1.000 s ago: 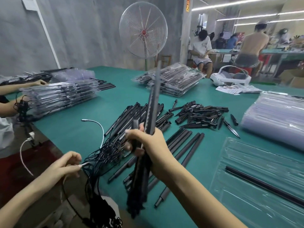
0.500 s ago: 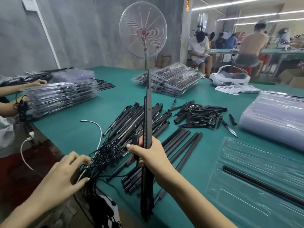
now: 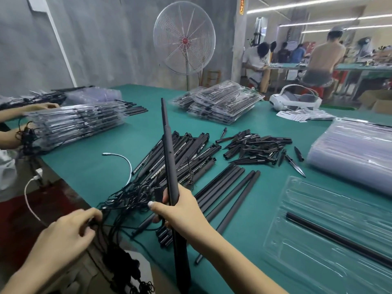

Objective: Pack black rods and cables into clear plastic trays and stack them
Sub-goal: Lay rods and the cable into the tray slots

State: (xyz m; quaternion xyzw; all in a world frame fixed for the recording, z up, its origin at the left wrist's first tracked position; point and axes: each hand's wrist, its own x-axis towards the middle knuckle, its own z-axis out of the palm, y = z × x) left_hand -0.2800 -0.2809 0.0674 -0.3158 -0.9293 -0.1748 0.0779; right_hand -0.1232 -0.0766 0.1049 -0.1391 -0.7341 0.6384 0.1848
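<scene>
Right hand (image 3: 180, 211) grips a black rod (image 3: 168, 158) upright, clear of the table's near edge, so left hand (image 3: 70, 232) can pinch cables (image 3: 125, 196) free.

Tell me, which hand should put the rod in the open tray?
Probably the right hand. It already grips the rod, and the open tray lies on its side. The left hand is busy pinching the cables, on the far side from the tray.

Matt black rod (image 3: 169, 158), glossy clear plastic tray (image 3: 331, 225) (strong glare), smooth green table mat (image 3: 148, 128).
</scene>
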